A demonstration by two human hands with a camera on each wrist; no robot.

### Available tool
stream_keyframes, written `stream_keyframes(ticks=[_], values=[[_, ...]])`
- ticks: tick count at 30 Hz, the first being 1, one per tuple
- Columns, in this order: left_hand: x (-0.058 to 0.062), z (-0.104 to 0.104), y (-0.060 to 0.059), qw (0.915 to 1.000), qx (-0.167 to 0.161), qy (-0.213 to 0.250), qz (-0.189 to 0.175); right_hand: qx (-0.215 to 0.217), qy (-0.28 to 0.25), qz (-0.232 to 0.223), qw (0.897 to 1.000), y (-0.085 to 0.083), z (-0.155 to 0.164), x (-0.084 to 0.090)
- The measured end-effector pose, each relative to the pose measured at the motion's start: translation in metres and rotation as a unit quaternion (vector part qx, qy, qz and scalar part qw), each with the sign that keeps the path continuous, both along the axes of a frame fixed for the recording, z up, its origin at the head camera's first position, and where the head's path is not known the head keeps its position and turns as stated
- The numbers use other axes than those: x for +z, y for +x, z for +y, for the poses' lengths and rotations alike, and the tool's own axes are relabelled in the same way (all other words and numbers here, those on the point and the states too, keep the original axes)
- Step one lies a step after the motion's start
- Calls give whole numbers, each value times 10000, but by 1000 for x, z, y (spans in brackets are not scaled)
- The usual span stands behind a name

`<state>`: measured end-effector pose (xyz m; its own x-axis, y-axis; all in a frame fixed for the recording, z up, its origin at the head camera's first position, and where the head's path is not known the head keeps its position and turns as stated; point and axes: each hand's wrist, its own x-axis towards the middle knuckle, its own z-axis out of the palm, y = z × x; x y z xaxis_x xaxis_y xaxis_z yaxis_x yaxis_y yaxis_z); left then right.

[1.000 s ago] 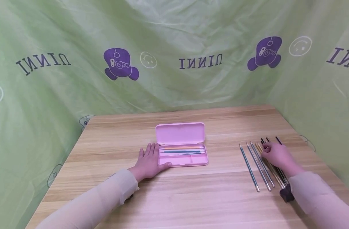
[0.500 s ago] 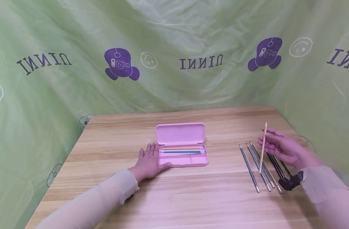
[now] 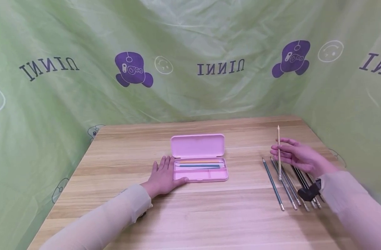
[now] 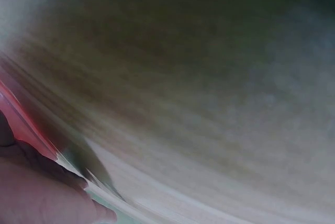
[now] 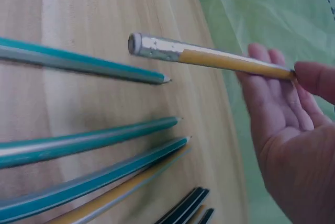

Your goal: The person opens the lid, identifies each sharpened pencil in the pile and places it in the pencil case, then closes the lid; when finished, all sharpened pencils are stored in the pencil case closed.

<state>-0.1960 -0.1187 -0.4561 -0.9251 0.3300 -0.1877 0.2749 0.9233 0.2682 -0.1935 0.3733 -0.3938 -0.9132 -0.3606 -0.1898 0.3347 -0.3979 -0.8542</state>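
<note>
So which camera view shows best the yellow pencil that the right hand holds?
The right wrist view: the yellow pencil fills the frame, metal end cap sharp, pinched by the right hand. The head view shows it whole but thin. The left wrist view does not show it.

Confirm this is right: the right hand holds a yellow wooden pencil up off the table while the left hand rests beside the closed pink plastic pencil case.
One detail is wrong. The pink plastic pencil case is open, its lid folded back and pencils lying inside, as the head view shows. The rest stands: the right hand holds the yellow wooden pencil up off the table, and the left hand rests beside the case.
</note>
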Motion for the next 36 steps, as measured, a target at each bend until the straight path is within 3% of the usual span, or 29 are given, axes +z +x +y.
stream_keyframes(ticks=[10, 18, 26, 31, 36], values=[[2, 1, 3, 9998, -36, -71, 159, -51, 928, 96, 9956, -18, -19, 14], [6, 1, 4, 9994, -59, -203, 268, -141, 1145, 159, 9932, -31, -37, 23], [-1, -1, 0, 9993, -16, -277, 234, 65, 1618, 567, 9852, -47, -75, 35], [-1, -1, 1, 9995, -9, -228, 222, 347, 1994, 836, 9757, -56, -104, 37], [1, 0, 2, 9994, 9, -326, 129, 761, 2468, 1241, 9581, -64, -129, 37]])
